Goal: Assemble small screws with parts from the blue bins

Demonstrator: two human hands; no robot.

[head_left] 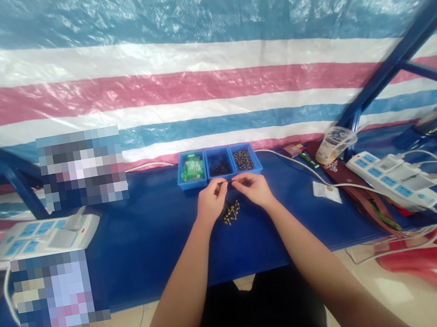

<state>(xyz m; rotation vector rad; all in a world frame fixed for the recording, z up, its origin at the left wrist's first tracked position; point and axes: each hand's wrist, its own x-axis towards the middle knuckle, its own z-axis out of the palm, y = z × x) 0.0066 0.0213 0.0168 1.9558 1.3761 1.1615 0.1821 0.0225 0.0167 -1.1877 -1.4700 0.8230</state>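
My left hand (212, 198) and my right hand (252, 187) meet fingertip to fingertip over the blue table, each pinched on a small dark piece too tiny to identify. Below and between them lies a loose pile of small brass-and-black parts (230, 213). Just beyond my fingers three blue bins stand side by side: the left bin holds green pieces (193, 166), the middle one dark small parts (219, 163), and the right one many small metallic parts (244, 160).
On the right are a tilted plastic cup (335, 144), a small white packet (326, 191), a brown strap and a power strip (393, 180) with cables. Another power strip (46, 236) lies left. Striped sheeting (205, 82) hangs behind; blurred patches cover parts of the left side.
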